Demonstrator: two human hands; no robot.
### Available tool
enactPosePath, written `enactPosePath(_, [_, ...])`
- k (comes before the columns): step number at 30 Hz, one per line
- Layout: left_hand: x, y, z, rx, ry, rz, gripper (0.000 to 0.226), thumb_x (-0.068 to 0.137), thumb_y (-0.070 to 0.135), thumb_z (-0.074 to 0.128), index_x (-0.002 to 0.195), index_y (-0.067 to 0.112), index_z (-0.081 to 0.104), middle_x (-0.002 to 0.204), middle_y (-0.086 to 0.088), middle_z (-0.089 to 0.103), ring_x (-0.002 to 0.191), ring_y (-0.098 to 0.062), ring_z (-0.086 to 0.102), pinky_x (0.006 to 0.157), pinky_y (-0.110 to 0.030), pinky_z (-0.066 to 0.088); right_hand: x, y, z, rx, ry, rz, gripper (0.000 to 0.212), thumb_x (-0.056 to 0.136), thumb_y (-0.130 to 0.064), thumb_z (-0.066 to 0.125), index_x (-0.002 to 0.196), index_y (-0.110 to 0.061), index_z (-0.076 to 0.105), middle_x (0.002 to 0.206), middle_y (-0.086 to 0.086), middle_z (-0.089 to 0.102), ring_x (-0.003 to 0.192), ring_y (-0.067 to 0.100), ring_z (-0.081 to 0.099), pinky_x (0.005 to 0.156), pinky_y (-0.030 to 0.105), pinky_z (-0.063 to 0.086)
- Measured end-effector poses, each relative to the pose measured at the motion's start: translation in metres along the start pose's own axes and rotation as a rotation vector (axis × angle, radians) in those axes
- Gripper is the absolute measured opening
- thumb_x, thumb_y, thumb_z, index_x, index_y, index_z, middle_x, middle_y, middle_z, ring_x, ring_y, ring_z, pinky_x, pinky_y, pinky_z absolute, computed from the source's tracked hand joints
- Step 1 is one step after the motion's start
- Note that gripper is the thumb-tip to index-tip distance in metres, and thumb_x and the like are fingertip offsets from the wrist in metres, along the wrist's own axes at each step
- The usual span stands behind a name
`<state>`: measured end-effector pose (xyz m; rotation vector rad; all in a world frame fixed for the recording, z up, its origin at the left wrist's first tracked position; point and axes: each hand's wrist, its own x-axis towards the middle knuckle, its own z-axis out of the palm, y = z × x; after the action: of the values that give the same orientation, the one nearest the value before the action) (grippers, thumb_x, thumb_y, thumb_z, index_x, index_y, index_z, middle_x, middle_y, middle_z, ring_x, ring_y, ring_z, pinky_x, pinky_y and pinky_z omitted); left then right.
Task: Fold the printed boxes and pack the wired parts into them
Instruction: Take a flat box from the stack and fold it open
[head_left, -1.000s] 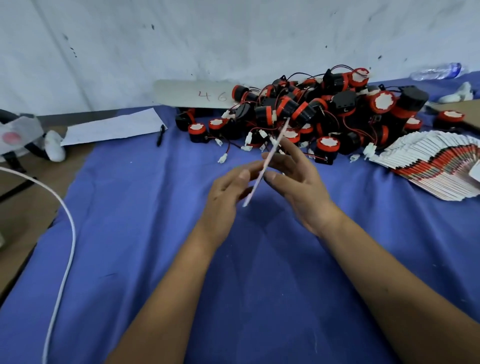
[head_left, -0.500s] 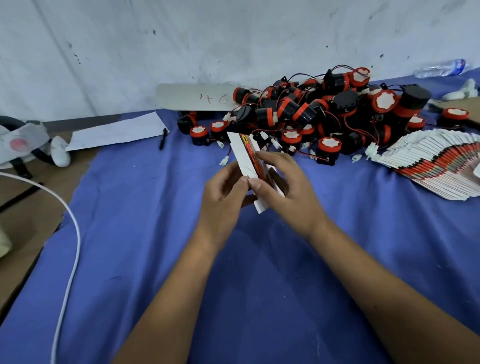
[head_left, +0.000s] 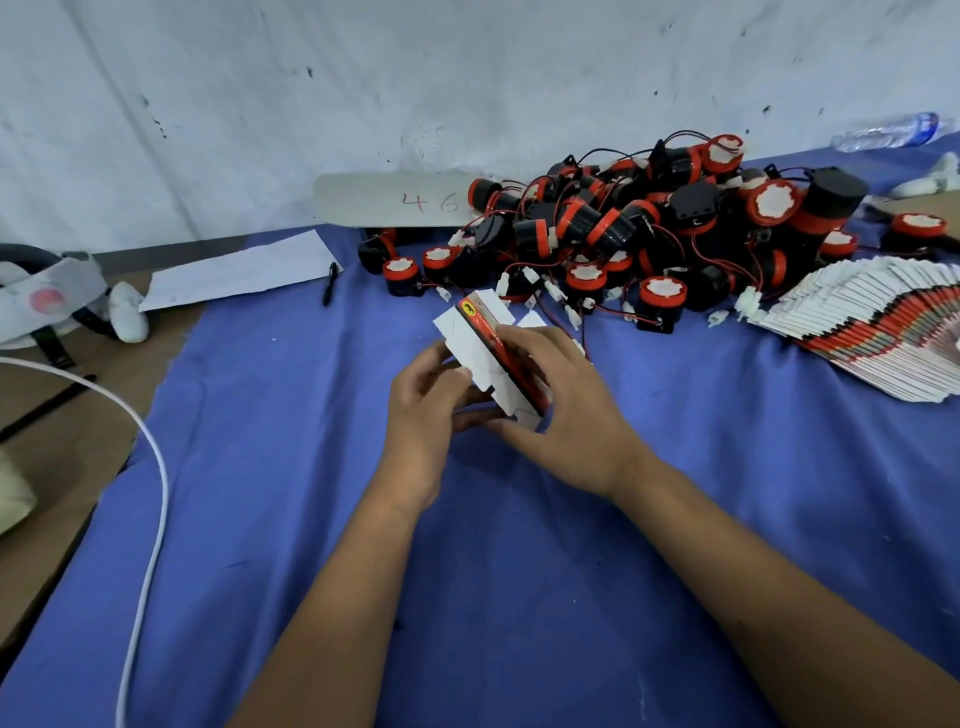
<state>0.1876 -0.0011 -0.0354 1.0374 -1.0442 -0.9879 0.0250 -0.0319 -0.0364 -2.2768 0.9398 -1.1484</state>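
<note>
We see both hands grasping one printed box (head_left: 485, 358) above the middle of the surface (head_left: 311, 519): left hand (head_left: 431, 410) under it, right hand (head_left: 566, 410) over it; wired parts (head_left: 623, 234) heaped at the far edge.

scuffed white wall (head_left: 467, 78) behind, blue cloth (head_left: 519, 571) over the table, brown surface (head_left: 62, 457) (left edge)
</note>
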Motion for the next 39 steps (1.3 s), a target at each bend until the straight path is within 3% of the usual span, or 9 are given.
enactPosePath(5, [-0.001, -0.008, 0.008, 0.236, 0.108, 0.045, 0.023, 0.074, 0.005, 0.056, 0.09, 0.012, 0.071, 0.087, -0.013, 0.076, 0.085, -0.039, 0.075, 0.071, -0.051, 0.065, -0.001, 0.005, 0.006, 0.025, 0.027, -0.018, 0.073, 0.083, -0.024, 0.082, 0.146, -0.014, 0.046, 0.135, 0.0, 0.05, 0.125, 0.009, 0.048, 0.105, 0.017, 0.041])
enactPosePath(10, [0.001, -0.006, 0.005, 0.285, 0.1, 0.113, 0.034, 0.074, -0.004, 0.062, 0.101, 0.013, 0.073, 0.096, -0.01, 0.078, 0.091, -0.037, 0.075, 0.075, -0.055, 0.064, 0.0, 0.012, 0.006, -0.131, 0.073, 0.094, 0.082, 0.079, -0.051, 0.079, 0.147, -0.024, 0.043, 0.142, -0.007, 0.045, 0.132, 0.015, 0.042, 0.107, 0.032, 0.044])
enactPosePath(15, [0.003, -0.01, 0.008, 0.344, 0.1, 0.171, 0.044, 0.078, -0.012, 0.072, 0.109, 0.019, 0.068, 0.098, 0.006, 0.076, 0.091, -0.008, 0.073, 0.073, -0.025, 0.06, -0.001, 0.014, 0.006, -0.129, 0.054, 0.092, 0.08, 0.077, -0.042, 0.073, 0.148, -0.026, 0.04, 0.135, -0.007, 0.045, 0.125, 0.015, 0.041, 0.103, 0.036, 0.047])
enactPosePath(20, [0.003, -0.014, 0.012, 0.514, 0.117, 0.28, 0.053, 0.078, 0.004, 0.086, 0.125, 0.01, 0.063, 0.112, 0.001, 0.07, 0.104, -0.014, 0.067, 0.088, -0.032, 0.057, 0.003, 0.011, 0.004, -0.164, 0.098, 0.124, 0.091, 0.068, -0.036, 0.078, 0.149, -0.03, 0.036, 0.121, -0.004, 0.039, 0.115, 0.017, 0.035, 0.102, 0.045, 0.044])
enactPosePath(26, [0.004, -0.005, 0.005, 0.589, 0.039, 0.381, 0.056, 0.077, 0.019, 0.082, 0.125, 0.029, 0.056, 0.111, 0.031, 0.065, 0.102, -0.001, 0.066, 0.081, -0.022, 0.056, 0.003, 0.008, -0.003, -0.025, 0.047, 0.177, 0.113, 0.069, -0.025, 0.086, 0.159, -0.027, 0.018, 0.128, -0.001, 0.032, 0.125, 0.016, 0.033, 0.099, 0.019, 0.038])
enactPosePath(30, [0.002, -0.005, 0.004, 0.564, 0.122, 0.39, 0.052, 0.078, 0.009, 0.078, 0.122, 0.027, 0.055, 0.107, 0.031, 0.066, 0.097, 0.003, 0.067, 0.071, -0.014, 0.053, 0.003, 0.003, -0.011, 0.117, -0.004, 0.166, 0.117, 0.067, -0.023, 0.087, 0.16, -0.031, 0.017, 0.136, -0.001, 0.032, 0.131, 0.014, 0.039, 0.107, 0.036, 0.047])
enactPosePath(32, [0.001, -0.006, 0.008, 0.479, 0.152, 0.35, 0.046, 0.076, 0.012, 0.074, 0.119, 0.017, 0.061, 0.104, 0.022, 0.07, 0.096, 0.001, 0.069, 0.072, -0.015, 0.054, 0.003, 0.0, -0.012, 0.188, -0.014, 0.148, 0.117, 0.064, -0.03, 0.091, 0.158, -0.031, 0.022, 0.14, -0.001, 0.034, 0.133, 0.006, 0.039, 0.109, 0.035, 0.047])
enactPosePath(36, [-0.001, -0.006, 0.01, 0.463, 0.073, 0.297, 0.039, 0.071, 0.023, 0.069, 0.11, 0.022, 0.071, 0.087, 0.007, 0.073, 0.078, -0.012, 0.069, 0.066, -0.038, 0.06, 0.004, -0.006, -0.009, 0.22, 0.064, 0.154, 0.09, 0.058, -0.054, 0.092, 0.13, -0.019, 0.051, 0.117, -0.001, 0.053, 0.103, 0.011, 0.053, 0.085, 0.023, 0.049])
enactPosePath(39, [-0.001, -0.004, 0.007, 0.5, 0.02, 0.283, 0.03, 0.074, 0.022, 0.067, 0.102, 0.034, 0.068, 0.08, 0.014, 0.07, 0.069, -0.003, 0.065, 0.057, -0.027, 0.056, 0.005, -0.005, -0.009, 0.131, 0.037, 0.188, 0.067, 0.061, -0.071, 0.074, 0.103, -0.02, 0.059, 0.099, -0.004, 0.054, 0.093, 0.015, 0.048, 0.076, 0.021, 0.042])
